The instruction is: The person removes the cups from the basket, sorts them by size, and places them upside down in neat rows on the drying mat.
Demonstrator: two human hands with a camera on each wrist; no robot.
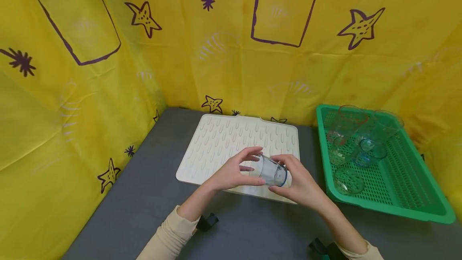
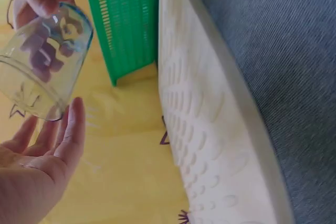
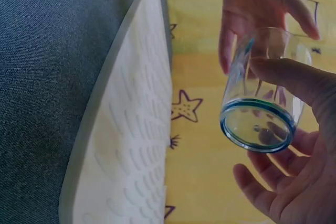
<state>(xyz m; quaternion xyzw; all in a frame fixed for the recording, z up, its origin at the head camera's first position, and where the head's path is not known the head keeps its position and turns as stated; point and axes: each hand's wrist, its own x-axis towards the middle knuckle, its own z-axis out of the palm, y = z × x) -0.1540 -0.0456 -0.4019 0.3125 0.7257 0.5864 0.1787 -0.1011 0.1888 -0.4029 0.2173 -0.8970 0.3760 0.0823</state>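
A clear drinking glass (image 1: 273,171) with a bluish base is held tilted on its side above the front of the white drying mat (image 1: 213,147). My right hand (image 1: 301,181) grips it near the base, with the thumb (image 3: 294,74) on one side and the fingers underneath. Around the mouth end, my left hand (image 1: 234,171) stands with its fingers spread and loosely bent. In the left wrist view, fingertips of the left hand (image 2: 42,156) reach the glass's edge; whether they press on it is hard to tell.
To the right stands a green perforated basket (image 1: 429,187). Several glasses lie or stand in it, among them a red-rimmed glass (image 1: 346,121), a blue glass (image 1: 369,155) and a low clear glass (image 1: 348,181). A yellow patterned cloth (image 1: 231,67) closes off the back and sides of the dark grey table (image 1: 119,220).
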